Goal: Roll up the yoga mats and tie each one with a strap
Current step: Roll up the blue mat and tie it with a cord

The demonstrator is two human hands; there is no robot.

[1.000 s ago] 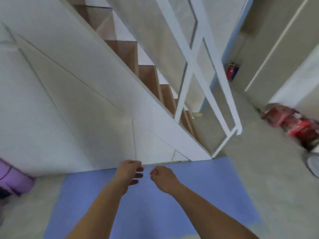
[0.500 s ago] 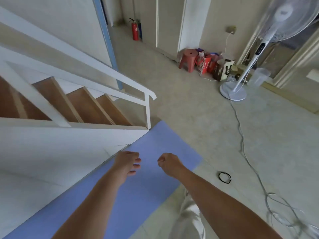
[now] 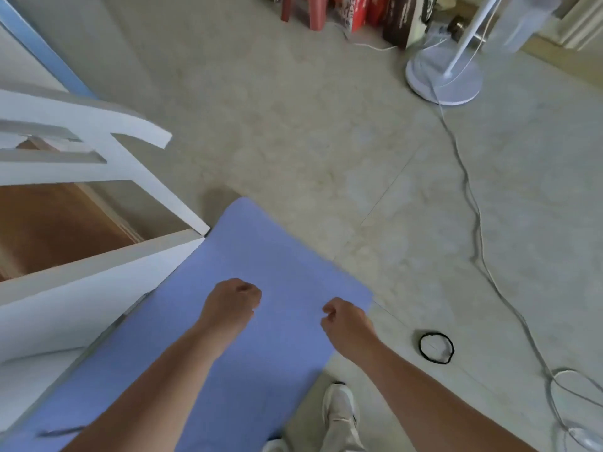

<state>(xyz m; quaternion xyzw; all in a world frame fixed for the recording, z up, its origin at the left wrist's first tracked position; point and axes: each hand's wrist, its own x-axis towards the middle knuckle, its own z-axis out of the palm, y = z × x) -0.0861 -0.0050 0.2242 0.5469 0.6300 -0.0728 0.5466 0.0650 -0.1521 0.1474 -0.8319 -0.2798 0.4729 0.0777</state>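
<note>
A light blue yoga mat (image 3: pixel 261 256) lies flat on the floor along the white side of a staircase, its far end pointing up the frame. Above it hover my left hand (image 3: pixel 230 303) and my right hand (image 3: pixel 347 322), both with fingers curled and nothing in them. A black loop strap (image 3: pixel 436 348) lies on the floor just right of the mat's far corner, a short way from my right hand.
The white stair rail post (image 3: pixel 153 190) and wooden steps (image 3: pixel 58 223) border the mat on the left. A standing fan base (image 3: pixel 443 79) with its cable (image 3: pixel 473 203) is at the right. A red stool (image 3: pixel 303 11) and boxes (image 3: pixel 391 17) stand at the back. My white shoe (image 3: pixel 339 409) is beside the mat.
The view swung right and then down, from the staircase side to the mat's end and the open floor. The strap and fan came into view. My left hand's fingers have curled in.
</note>
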